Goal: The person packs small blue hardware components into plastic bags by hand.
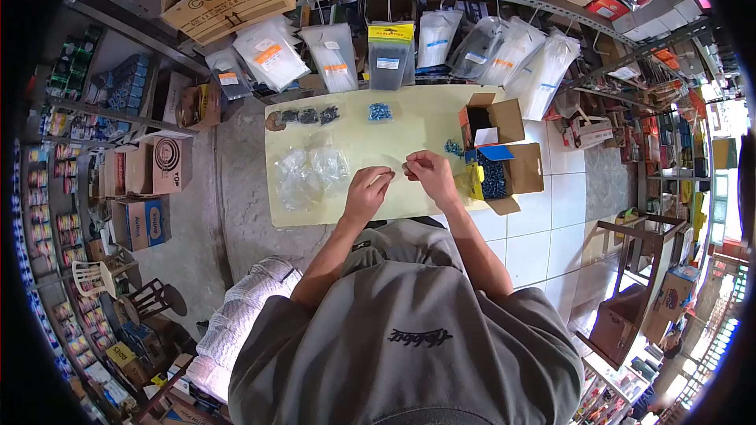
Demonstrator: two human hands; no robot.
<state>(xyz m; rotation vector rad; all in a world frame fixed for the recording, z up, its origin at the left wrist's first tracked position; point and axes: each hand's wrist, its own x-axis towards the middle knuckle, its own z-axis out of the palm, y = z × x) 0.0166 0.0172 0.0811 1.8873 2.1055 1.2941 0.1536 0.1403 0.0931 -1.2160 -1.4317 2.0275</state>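
Over the near middle of the pale yellow table (417,126), my left hand (368,193) and my right hand (432,176) face each other a short way apart. Both have their fingers pinched together. Something thin and clear may span the gap, but I cannot make it out. Right of my right hand lies a small pile of blue screw-like pieces (453,147). Beside it an open cardboard box (520,168) holds many more. A small bag of blue pieces (379,112) lies further back. Clear plastic bags (307,177) are heaped left of my left hand.
Several small bags of dark pieces (309,116) lie at the table's back left. A second open box (488,122) holds dark contents. A yellow object (476,181) stands by the near box. Packs of cable ties (331,55) hang behind the table. A wrapped white bundle (244,323) stands left.
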